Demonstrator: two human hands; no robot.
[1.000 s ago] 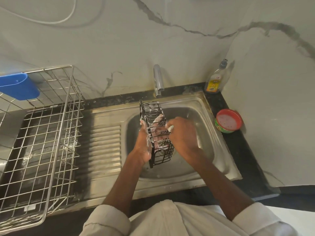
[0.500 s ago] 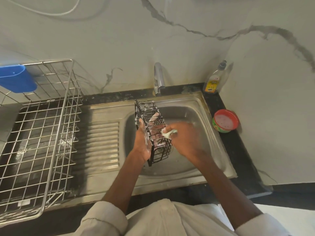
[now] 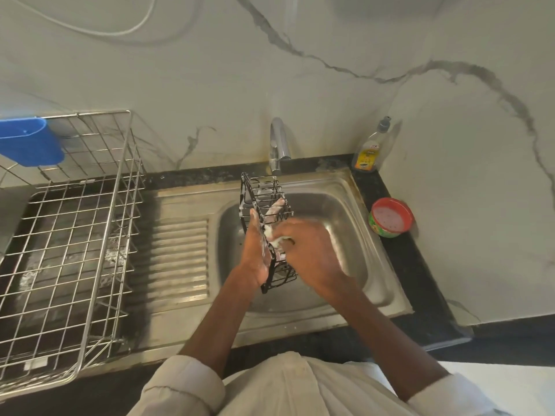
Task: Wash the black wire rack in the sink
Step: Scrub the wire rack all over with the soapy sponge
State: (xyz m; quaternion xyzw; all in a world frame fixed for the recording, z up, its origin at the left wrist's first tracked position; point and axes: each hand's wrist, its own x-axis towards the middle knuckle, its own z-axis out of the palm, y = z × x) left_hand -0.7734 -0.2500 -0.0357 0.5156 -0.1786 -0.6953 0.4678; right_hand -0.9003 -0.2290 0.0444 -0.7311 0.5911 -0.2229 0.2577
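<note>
The black wire rack point(image 3: 265, 232) is held above the sink point(image 3: 354, 235) basin, towards its left side, tipped on its long side with one end up under the tap point(image 3: 277, 145) and the other end pointing at the front edge of the sink. The left hand point(image 3: 255, 250) holds it from the left, palm flat against the outer wires and fingers reaching through to the inside, where suds show on them. The right hand point(image 3: 309, 250) is curled round a pale, soapy scrubber point(image 3: 277, 240) — probably a sponge, though blur makes it hard to be sure — and presses it against the middle of the rack.

To do this step well, the person should keep the left hand firm so the light frame does not twist under the rubbing, and work the scrubber along each wire rather than across the top only. The crossings and corners trap grime, so the rack should be turned a little at a time to bring each face round to the scrubbing hand. It should stay over the basin, so drips fall there and not on the ribbed draining board point(image 3: 180, 259) or the dark worktop point(image 3: 420, 280). Soapy wire is slippery — the hold should be shifted one hand at a time.
</note>
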